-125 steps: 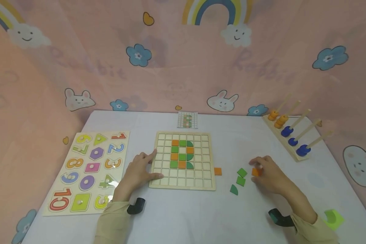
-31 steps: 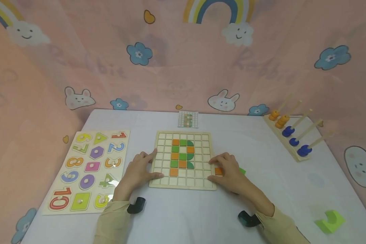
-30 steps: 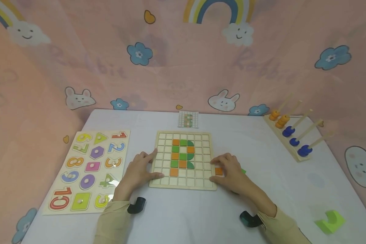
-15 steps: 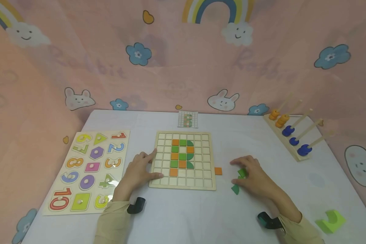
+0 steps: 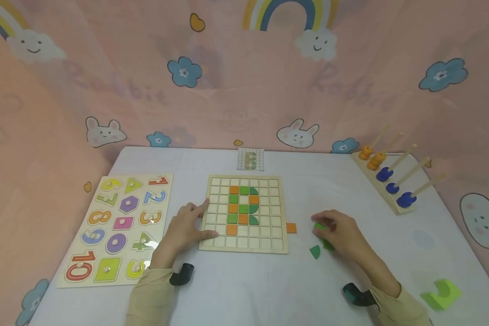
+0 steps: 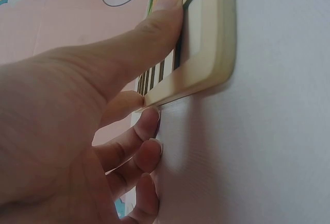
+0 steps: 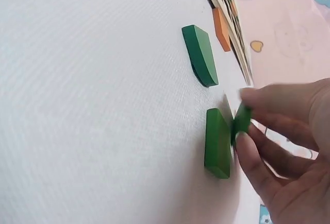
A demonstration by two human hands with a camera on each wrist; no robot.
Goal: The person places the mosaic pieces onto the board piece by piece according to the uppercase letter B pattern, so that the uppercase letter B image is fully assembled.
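Note:
In the head view my left hand [image 5: 184,227] is at the left side of a wooden grid board [image 5: 220,244]. Its straight thumb rests on the board's top, and the index fingertip touches the edge; the left wrist view shows the other fingers loosely bent beside it. Orange, green and dark green tiles fill several of the board's squares. Right of the board, my right hand [image 5: 345,235] pinches a green square tile [image 7: 241,121] between thumb and fingers. Another green square tile [image 7: 216,144] lies right beside it, and a dark green quarter-circle tile [image 7: 200,54] is a little apart.
An orange square tile [image 5: 291,228] lies against the board's right edge. A pattern card [image 5: 251,159] is behind the board. To the left lies a number puzzle [image 5: 106,217]; at right stand a peg abacus [image 5: 385,181] and a light green block [image 5: 442,294].
An orange tile has joined the board's fifth row since the oldest frame. My right hand has left the board's right edge, moved right and taken a green square tile. My left hand stays put.

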